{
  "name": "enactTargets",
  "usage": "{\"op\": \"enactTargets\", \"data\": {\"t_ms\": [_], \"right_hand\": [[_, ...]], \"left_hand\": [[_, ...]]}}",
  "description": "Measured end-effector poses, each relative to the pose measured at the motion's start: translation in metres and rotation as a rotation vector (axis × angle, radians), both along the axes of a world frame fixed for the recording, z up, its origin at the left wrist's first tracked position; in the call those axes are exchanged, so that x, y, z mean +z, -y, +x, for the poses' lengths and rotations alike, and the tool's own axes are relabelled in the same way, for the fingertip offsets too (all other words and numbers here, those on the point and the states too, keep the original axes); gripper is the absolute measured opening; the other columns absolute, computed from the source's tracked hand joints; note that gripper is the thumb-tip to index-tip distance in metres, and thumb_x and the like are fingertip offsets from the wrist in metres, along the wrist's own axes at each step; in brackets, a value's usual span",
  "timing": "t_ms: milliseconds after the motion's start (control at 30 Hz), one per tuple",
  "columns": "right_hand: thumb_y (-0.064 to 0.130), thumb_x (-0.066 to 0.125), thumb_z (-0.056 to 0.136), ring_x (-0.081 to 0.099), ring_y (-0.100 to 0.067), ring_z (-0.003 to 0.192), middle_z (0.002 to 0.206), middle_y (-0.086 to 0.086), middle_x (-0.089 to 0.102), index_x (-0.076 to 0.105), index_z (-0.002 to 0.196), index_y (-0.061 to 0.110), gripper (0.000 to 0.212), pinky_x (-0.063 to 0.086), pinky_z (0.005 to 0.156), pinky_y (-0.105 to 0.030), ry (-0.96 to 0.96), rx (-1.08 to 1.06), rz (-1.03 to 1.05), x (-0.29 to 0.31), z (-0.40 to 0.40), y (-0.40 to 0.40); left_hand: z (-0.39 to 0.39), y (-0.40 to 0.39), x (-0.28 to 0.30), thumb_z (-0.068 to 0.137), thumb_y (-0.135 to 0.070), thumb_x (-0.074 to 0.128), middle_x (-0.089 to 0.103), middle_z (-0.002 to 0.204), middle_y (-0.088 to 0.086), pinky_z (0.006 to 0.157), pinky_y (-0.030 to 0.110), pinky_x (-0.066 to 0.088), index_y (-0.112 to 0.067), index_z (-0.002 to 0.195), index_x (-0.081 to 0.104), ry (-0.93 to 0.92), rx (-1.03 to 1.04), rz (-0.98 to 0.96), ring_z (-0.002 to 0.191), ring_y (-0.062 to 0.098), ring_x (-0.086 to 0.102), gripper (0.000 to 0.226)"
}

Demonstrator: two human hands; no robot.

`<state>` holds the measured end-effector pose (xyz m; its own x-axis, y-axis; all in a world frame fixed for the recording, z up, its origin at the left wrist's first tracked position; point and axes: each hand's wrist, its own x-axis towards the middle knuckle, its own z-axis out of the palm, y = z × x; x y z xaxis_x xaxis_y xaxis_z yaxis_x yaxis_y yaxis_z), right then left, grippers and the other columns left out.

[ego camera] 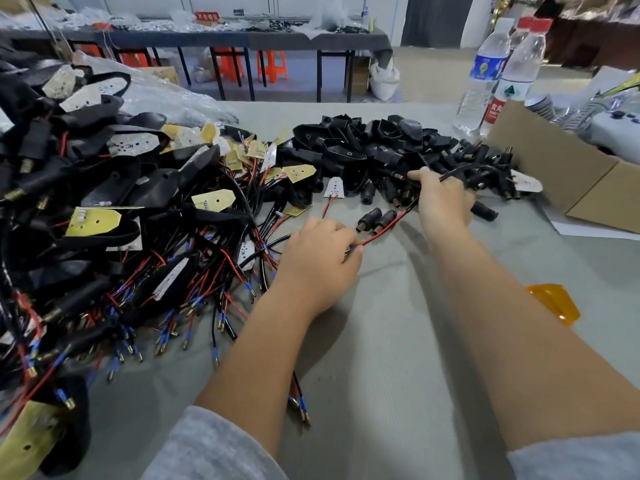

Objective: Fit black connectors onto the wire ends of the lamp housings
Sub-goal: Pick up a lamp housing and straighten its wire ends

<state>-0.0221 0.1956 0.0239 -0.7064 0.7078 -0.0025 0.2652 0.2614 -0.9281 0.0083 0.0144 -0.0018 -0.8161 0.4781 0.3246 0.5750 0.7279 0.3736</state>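
My left hand (320, 259) pinches the terminal end of a red wire (384, 228) near the table's middle. The wire runs up and right to my right hand (441, 199), which grips the black cable of the same piece beside the heap of black connectors (388, 147). Two loose black connectors (375, 220) with brass tips lie just under the red wire, between my hands. A big tangle of lamp housings (114, 209) with yellow and white boards and red and black wires covers the left of the table.
A cardboard box (568, 174) stands open at the right, with two water bottles (498, 74) behind it. An orange plastic piece (554, 303) lies beside my right forearm. Grey cloth (381, 358) covers the table. Benches and orange stools stand at the back.
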Motion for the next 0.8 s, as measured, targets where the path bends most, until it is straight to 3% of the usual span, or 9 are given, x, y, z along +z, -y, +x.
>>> {"op": "enactTargets", "data": {"t_ms": [67,167,300,400,467,533,633,700,800], "right_hand": [[0.055,0.035,0.091,0.027,-0.028,0.136,0.147,-0.007,0.037,0.061,0.125,0.036,0.047,0.021,0.108,-0.040,0.140,0.029,-0.024,-0.002,-0.007,-0.004],[0.055,0.027,0.096,0.020,-0.029,0.142,0.151,-0.013,0.032,0.048,0.140,0.022,0.059,0.013,0.115,-0.045,0.161,0.018,-0.038,-0.002,-0.009,-0.004],[0.052,0.022,0.099,0.029,-0.027,0.136,0.142,-0.010,0.044,0.059,0.128,0.024,0.055,0.015,0.116,-0.047,0.083,-0.035,-0.029,0.000,-0.001,-0.001],[0.048,0.024,0.100,0.047,-0.020,0.120,0.107,0.006,0.060,0.069,0.101,0.030,0.048,0.025,0.112,-0.042,-0.107,-0.089,-0.075,-0.001,0.010,0.005],[0.047,0.029,0.101,0.057,-0.007,0.095,0.093,0.008,0.061,0.073,0.089,0.028,0.050,0.043,0.093,-0.027,-0.239,-0.085,-0.180,-0.002,0.019,0.012],[0.045,0.030,0.102,0.055,0.000,0.071,0.088,0.001,0.065,0.076,0.083,0.022,0.055,0.041,0.065,-0.017,-0.291,-0.027,-0.239,-0.004,0.029,0.022],[0.043,0.028,0.104,0.052,-0.009,0.062,0.067,0.001,0.067,0.076,0.071,0.016,0.064,0.040,0.063,-0.023,-0.305,0.113,-0.254,-0.006,0.039,0.038],[0.041,0.029,0.105,0.054,-0.007,0.052,0.063,-0.001,0.069,0.073,0.065,0.012,0.066,0.041,0.052,-0.016,-0.316,0.198,-0.311,-0.008,0.042,0.045],[0.041,0.029,0.105,0.050,-0.010,0.044,0.058,-0.009,0.065,0.069,0.062,0.007,0.068,0.037,0.043,-0.015,-0.305,0.279,-0.352,-0.014,0.046,0.049]], "left_hand": [[0.001,0.000,0.000,0.098,-0.033,0.049,0.060,0.110,0.000,0.095,0.038,0.038,-0.017,0.106,0.067,0.026,-0.046,0.021,0.110,0.022,0.044,0.025],[0.001,0.000,-0.002,0.097,-0.036,0.052,0.062,0.106,-0.001,0.093,0.039,0.039,-0.020,0.105,0.068,0.052,-0.118,0.049,0.106,0.021,0.045,0.024],[0.001,0.000,-0.001,0.097,-0.037,0.053,0.062,0.089,-0.001,0.088,0.041,0.041,-0.018,0.096,0.070,0.026,-0.183,0.035,0.096,0.022,0.049,0.026],[0.002,-0.001,0.000,0.095,-0.050,0.041,0.061,0.074,0.006,0.081,0.042,0.043,-0.012,0.080,0.069,0.052,-0.172,0.105,0.084,0.024,0.053,0.049],[0.005,-0.002,0.003,0.093,-0.053,0.030,0.065,0.071,0.008,0.085,0.041,0.044,-0.013,0.075,0.070,0.090,-0.097,0.242,0.082,0.024,0.058,0.059],[0.005,-0.002,0.004,0.093,-0.049,0.031,0.066,0.072,0.007,0.086,0.039,0.044,-0.013,0.078,0.072,0.113,-0.003,0.371,0.084,0.024,0.061,0.057],[0.001,-0.001,0.003,0.098,-0.044,0.042,0.068,0.088,0.002,0.081,0.033,0.046,-0.014,0.098,0.065,0.207,0.111,0.569,0.090,0.020,0.063,0.037],[-0.002,0.000,0.003,0.096,-0.040,0.052,0.069,0.097,-0.001,0.080,0.032,0.048,-0.026,0.105,0.054,0.319,0.145,0.808,0.092,0.016,0.064,0.017],[-0.006,0.004,0.005,0.093,-0.031,0.059,0.068,0.094,0.003,0.067,0.030,0.055,-0.029,0.102,0.042,0.418,0.186,1.088,0.086,0.017,0.069,0.019]]}}
